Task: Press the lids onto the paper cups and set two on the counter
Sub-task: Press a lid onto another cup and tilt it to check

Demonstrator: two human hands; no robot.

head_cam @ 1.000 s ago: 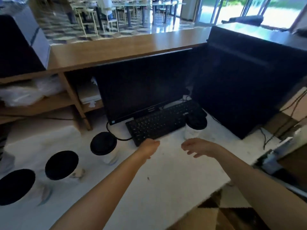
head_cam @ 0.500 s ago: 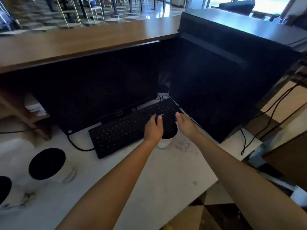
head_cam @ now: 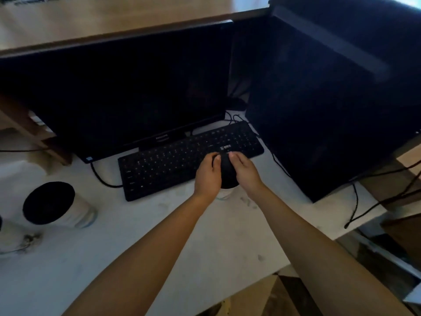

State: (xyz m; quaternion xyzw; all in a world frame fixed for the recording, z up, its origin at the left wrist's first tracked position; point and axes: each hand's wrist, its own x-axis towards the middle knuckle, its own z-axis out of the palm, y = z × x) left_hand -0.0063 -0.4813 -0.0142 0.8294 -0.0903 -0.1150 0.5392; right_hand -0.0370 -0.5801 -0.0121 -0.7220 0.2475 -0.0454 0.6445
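Observation:
A white paper cup [head_cam: 225, 193] with a black lid [head_cam: 226, 172] stands on the white desk [head_cam: 159, 236], just in front of the keyboard's right end. My left hand [head_cam: 208, 175] grips the lid's left side and my right hand [head_cam: 245, 171] its right side, fingers curled over the top. Most of the cup is hidden under both hands. A second lidded white cup [head_cam: 57, 207] stands at the far left of the desk. The wooden counter [head_cam: 118, 17] runs along the top, above the monitor.
A black keyboard [head_cam: 177, 163] lies in front of a dark monitor [head_cam: 127, 92]. A tall black box [head_cam: 330, 99] stands at the right, with cables [head_cam: 364, 206] trailing off the desk edge. Part of another cup [head_cam: 6, 233] shows at the left border.
Both hands reached forward from open air and closed around the lid of the cup by the keyboard. The view swung right and down, so the left cups slid out of frame.

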